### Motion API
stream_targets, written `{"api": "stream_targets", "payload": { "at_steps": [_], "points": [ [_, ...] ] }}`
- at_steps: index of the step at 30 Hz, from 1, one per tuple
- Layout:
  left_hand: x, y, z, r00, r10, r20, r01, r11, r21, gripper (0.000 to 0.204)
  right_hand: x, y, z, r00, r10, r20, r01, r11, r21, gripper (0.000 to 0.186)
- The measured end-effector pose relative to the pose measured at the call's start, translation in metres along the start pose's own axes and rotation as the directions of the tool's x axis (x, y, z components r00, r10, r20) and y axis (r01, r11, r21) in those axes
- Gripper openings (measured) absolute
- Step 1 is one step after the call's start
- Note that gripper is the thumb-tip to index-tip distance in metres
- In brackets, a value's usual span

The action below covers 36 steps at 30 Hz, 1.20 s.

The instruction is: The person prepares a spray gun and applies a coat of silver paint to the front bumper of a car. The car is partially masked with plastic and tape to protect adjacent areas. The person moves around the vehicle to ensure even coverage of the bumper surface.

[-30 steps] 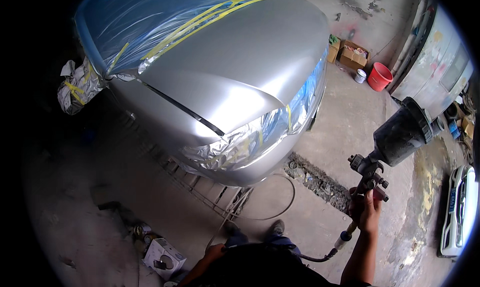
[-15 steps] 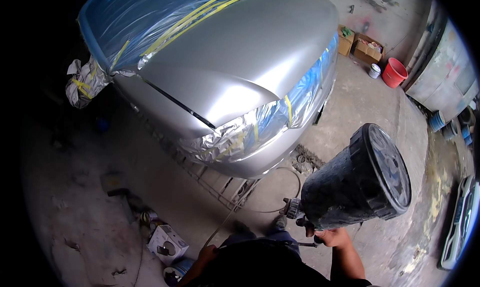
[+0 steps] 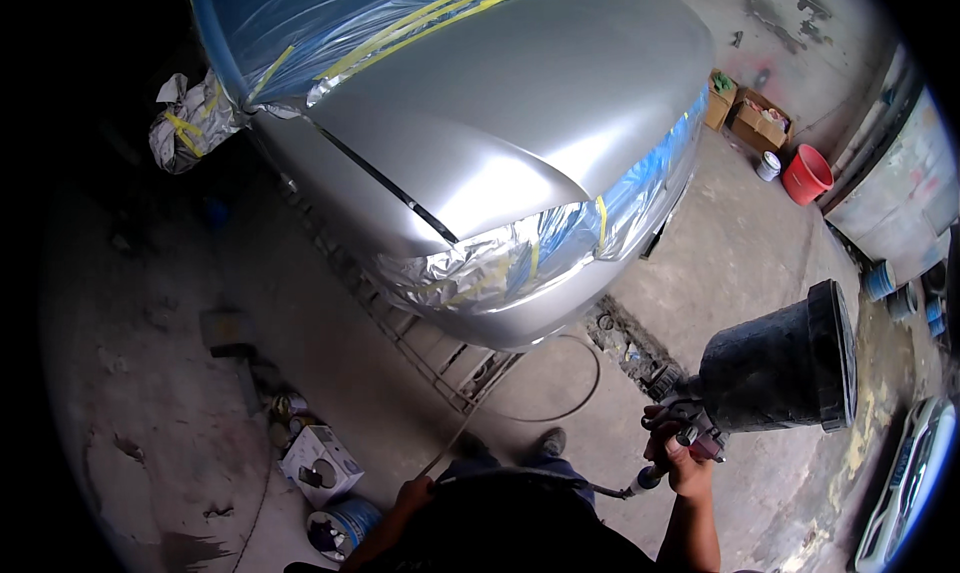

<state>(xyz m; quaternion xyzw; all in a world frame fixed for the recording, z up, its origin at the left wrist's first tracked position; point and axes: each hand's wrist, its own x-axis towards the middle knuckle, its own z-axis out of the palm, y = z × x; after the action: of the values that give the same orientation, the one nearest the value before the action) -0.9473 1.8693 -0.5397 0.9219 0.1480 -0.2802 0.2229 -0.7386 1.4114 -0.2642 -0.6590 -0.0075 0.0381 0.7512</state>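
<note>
A silver-painted car front [image 3: 520,123] fills the far middle. Translucent blue plastic film [image 3: 290,38] covers its windscreen, edged with strips of yellow masking tape [image 3: 420,35]. At the far left, a bundle of crumpled silver foil [image 3: 195,128] projects from the car's side, and wrinkled foil and blue film [image 3: 500,258] cover its headlight and front opening. On the floor, a ladder-like metal grate [image 3: 415,356] reaches out from under the bumper, with a thin looped hose [image 3: 599,373] lying between the car and the person's dark shoes [image 3: 550,443]. A strip of dark rubble [image 3: 628,351] runs from below the car toward the right. Far right stand open brown cardboard boxes [image 3: 760,128], a small white can [image 3: 769,166] and a red plastic bucket [image 3: 807,176]. Near right lies a white car bumper [image 3: 908,483]; near left are a white printed carton [image 3: 320,465] and a blue round tin [image 3: 352,521].

The right hand [image 3: 688,470] is wrapped around the grip of a dark spray gun with a large black cylindrical cup [image 3: 775,368]. The gun is at the near right, apart from the car, its cup tilted to the right and hiding some floor. The left hand [image 3: 412,495] is low beside the hose; whether its fingers close on it cannot be told.
</note>
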Motion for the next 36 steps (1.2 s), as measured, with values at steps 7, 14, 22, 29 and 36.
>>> {"api": "stream_targets", "payload": {
  "at_steps": [7,14,22,29,36],
  "points": [
    [0.002,0.01,-0.009,1.0,-0.015,0.019,0.014,0.999,0.029,0.027,0.006,0.029,-0.013,0.973,-0.004,0.231,-0.012,0.998,0.067,0.026],
    [-0.003,0.015,-0.013,1.0,-0.001,0.014,0.002,1.0,-0.029,0.028,0.017,0.024,-0.032,0.993,-0.004,-0.116,0.014,0.996,0.089,0.041],
    [-0.001,0.021,-0.012,1.0,-0.006,0.024,0.007,0.999,-0.045,0.029,0.017,0.018,-0.041,0.937,-0.004,-0.349,-0.013,0.999,-0.044,0.04],
    [0.006,0.031,-0.034,0.999,0.054,0.002,-0.054,0.998,-0.02,0.028,0.025,-0.046,0.023,0.953,-0.248,0.176,0.252,0.968,-0.002,0.043],
    [0.029,0.048,-0.063,0.998,0.059,0.031,-0.056,0.994,-0.098,0.026,0.024,-0.088,0.033,0.997,-0.069,-0.032,0.067,0.996,-0.061,0.047]
  ]
}}
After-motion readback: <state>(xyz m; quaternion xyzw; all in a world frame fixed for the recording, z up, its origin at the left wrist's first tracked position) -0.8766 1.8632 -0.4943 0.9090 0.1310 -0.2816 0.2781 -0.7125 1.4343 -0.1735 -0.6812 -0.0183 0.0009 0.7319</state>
